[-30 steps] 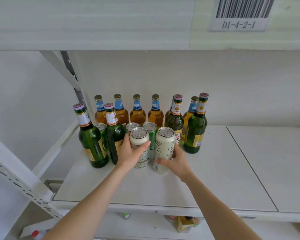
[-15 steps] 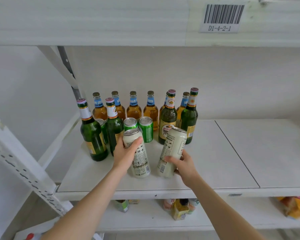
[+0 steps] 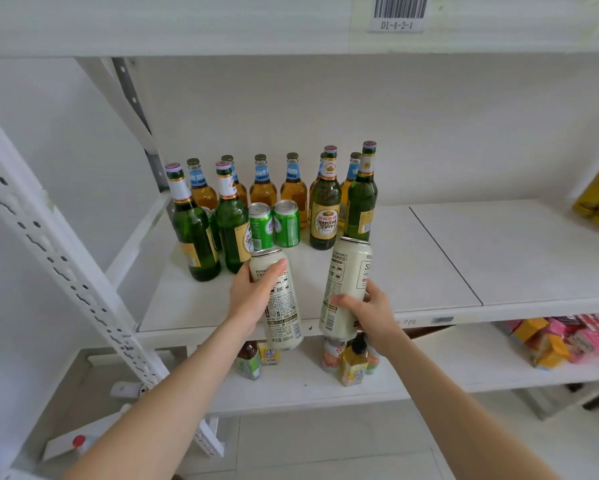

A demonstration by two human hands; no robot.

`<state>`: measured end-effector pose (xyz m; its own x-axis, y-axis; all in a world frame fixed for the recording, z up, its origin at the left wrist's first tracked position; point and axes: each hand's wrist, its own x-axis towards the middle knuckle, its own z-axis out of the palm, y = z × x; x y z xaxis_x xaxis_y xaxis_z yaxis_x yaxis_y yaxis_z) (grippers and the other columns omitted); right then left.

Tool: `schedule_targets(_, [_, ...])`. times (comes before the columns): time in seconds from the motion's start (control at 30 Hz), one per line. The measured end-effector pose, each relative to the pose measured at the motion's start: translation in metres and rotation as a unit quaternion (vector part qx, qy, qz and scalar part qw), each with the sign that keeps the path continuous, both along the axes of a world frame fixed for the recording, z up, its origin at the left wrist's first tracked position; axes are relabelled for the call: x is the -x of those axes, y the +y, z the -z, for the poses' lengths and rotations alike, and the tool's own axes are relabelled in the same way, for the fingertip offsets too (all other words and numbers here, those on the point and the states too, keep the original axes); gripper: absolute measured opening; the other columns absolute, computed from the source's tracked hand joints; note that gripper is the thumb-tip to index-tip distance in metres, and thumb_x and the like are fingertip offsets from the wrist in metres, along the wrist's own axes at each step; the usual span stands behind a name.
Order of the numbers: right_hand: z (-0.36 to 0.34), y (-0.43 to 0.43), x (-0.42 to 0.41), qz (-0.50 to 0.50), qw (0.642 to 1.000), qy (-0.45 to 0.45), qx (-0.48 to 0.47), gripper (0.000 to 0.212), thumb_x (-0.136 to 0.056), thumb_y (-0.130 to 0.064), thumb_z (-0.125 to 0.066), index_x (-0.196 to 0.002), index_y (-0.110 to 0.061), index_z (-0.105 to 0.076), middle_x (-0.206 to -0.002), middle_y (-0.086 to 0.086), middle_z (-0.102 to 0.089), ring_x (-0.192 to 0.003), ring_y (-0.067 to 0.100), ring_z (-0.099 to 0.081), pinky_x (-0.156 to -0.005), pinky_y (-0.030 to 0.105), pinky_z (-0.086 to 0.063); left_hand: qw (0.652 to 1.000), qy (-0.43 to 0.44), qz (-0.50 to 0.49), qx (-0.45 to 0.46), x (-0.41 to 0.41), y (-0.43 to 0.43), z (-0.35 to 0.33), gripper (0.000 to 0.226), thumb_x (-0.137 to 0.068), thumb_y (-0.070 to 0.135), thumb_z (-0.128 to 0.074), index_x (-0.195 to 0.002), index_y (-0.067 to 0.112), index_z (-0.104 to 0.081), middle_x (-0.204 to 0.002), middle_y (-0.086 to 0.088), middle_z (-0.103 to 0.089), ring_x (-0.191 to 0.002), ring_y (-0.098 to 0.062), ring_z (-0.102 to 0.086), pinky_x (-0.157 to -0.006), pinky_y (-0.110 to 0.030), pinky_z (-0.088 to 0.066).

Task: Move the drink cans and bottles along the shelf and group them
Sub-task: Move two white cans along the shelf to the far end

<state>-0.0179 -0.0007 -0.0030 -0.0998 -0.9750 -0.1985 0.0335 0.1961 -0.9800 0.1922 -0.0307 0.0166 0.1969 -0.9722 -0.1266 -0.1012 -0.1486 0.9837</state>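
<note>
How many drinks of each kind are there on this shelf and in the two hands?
Green bottles: 4
Amber bottles: 6, one mostly hidden
Green cans: 3, one mostly hidden
Cream cans: 2, held in left hand and right hand
Total: 15

Shows only hands and forearms, seen from the wearer's own head. Takes in the left hand (image 3: 253, 299) and left forearm (image 3: 173, 393), uncovered along the whole visible length. Takes in the right hand (image 3: 376, 315) and right forearm (image 3: 457, 410) likewise, bare from wrist to the bottom of the view. Reveals slender, smooth forearms, tapering toward the wrists. Leaves fingernail detail too blurred to tell.
</note>
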Motion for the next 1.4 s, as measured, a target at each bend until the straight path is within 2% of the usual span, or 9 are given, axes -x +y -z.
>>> schedule_targets(0.2, [-0.011,0.033,0.024,0.006,1.0,0.025,0.006,0.041,-0.077,-0.013,-0.077,-0.11,-0.026,-0.056,-0.104,0.0,-0.067,-0.096,0.019,-0.065,-0.072,0.035,-0.054,1.0,-0.002,0.019,-0.007,0.028,0.014,-0.005,0.053,-0.072,0.059,-0.074,-0.113,0.027,-0.061,-0.108,0.006,-0.069,-0.102,-0.015,-0.064,-0.091,-0.041,-0.053])
schedule_targets(0.3, [-0.014,0.041,0.043,0.015,0.999,0.033,0.006,0.047,-0.077,-0.012,-0.078,-0.118,-0.02,-0.055,-0.107,0.003,-0.067,-0.099,0.022,-0.064,-0.08,0.042,-0.056,1.0,-0.013,0.024,0.004,0.047,0.017,-0.009,0.052,-0.068,0.062,-0.075,-0.105,0.029,-0.062,-0.104,0.007,-0.07,-0.099,-0.014,-0.065,-0.088,-0.04,-0.054])
schedule_targets(0.43, [-0.02,0.047,0.075,0.023,0.999,0.048,0.009,0.049,-0.077,-0.015,-0.078,-0.12,-0.02,-0.054,-0.108,0.002,-0.066,-0.101,0.023,-0.063,-0.084,0.048,-0.056,0.999,-0.01,0.025,0.018,0.082,0.025,-0.017,0.045,-0.074,0.052,-0.077,-0.105,0.024,-0.061,-0.1,0.006,-0.069,-0.095,-0.012,-0.065,-0.073,-0.03,-0.052])
schedule_targets(0.63, [-0.033,0.06,0.14,0.016,0.998,0.05,0.022,0.046,-0.078,-0.013,-0.077,-0.117,-0.02,-0.054,-0.106,0.002,-0.067,-0.097,0.02,-0.064,-0.068,0.033,-0.055,0.999,0.003,0.022,0.022,0.147,0.041,-0.026,0.043,-0.076,0.05,-0.076,-0.105,0.023,-0.06,-0.1,0.006,-0.068,-0.094,-0.012,-0.064,-0.072,-0.029,-0.05])
schedule_targets(0.93, [-0.037,0.084,0.255,0.011,0.998,0.062,0.019,0.04,-0.077,-0.011,-0.078,-0.11,-0.02,-0.058,-0.102,0.001,-0.069,-0.093,0.019,-0.067,-0.067,0.03,-0.054,0.999,0.027,0.016,0.042,0.26,0.059,-0.033,0.048,-0.073,0.053,-0.077,-0.108,0.023,-0.063,-0.104,0.005,-0.07,-0.097,-0.013,-0.065,-0.078,-0.033,-0.053])
schedule_targets(1.1, [-0.031,0.082,0.315,0.022,0.998,0.059,0.012,0.037,-0.077,-0.011,-0.077,-0.102,-0.028,-0.055,-0.099,-0.003,-0.068,-0.09,0.013,-0.064,-0.062,0.024,-0.051,0.998,0.011,0.036,0.048,0.325,0.051,-0.035,0.049,-0.075,0.053,-0.076,-0.109,0.023,-0.061,-0.101,0.008,-0.068,-0.093,-0.008,-0.063,-0.066,-0.025,-0.047])
schedule_targets(1.2, [-0.028,0.069,0.353,0.036,0.998,0.055,0.013,0.038,-0.077,-0.012,-0.078,-0.106,-0.025,-0.057,-0.101,-0.002,-0.068,-0.094,0.017,-0.066,-0.065,0.026,-0.053,0.997,-0.003,0.055,0.05,0.362,0.034,-0.033,0.048,-0.074,0.054,-0.076,-0.107,0.022,-0.061,-0.101,0.006,-0.069,-0.094,-0.011,-0.064,-0.067,-0.026,-0.049])
schedule_targets(1.33, [-0.025,0.046,0.406,0.054,0.997,0.059,0.012,0.044,-0.077,-0.013,-0.078,-0.115,-0.019,-0.057,-0.106,0.002,-0.069,-0.099,0.023,-0.066,-0.084,0.043,-0.057,0.996,-0.003,0.075,0.053,0.415,0.003,-0.029,0.047,-0.071,0.056,-0.077,-0.103,0.025,-0.062,-0.1,0.006,-0.07,-0.093,-0.012,-0.066,-0.071,-0.03,-0.052])
schedule_targets(1.4, [-0.024,0.035,0.433,0.067,0.996,0.057,0.015,0.043,-0.076,-0.012,-0.079,-0.113,-0.02,-0.058,-0.106,0.003,-0.07,-0.097,0.023,-0.067,-0.083,0.044,-0.058,0.995,-0.004,0.083,0.056,0.443,-0.012,-0.03,0.045,-0.071,0.054,-0.078,-0.101,0.024,-0.063,-0.098,0.005,-0.071,-0.092,-0.012,-0.067,-0.071,-0.03,-0.052])
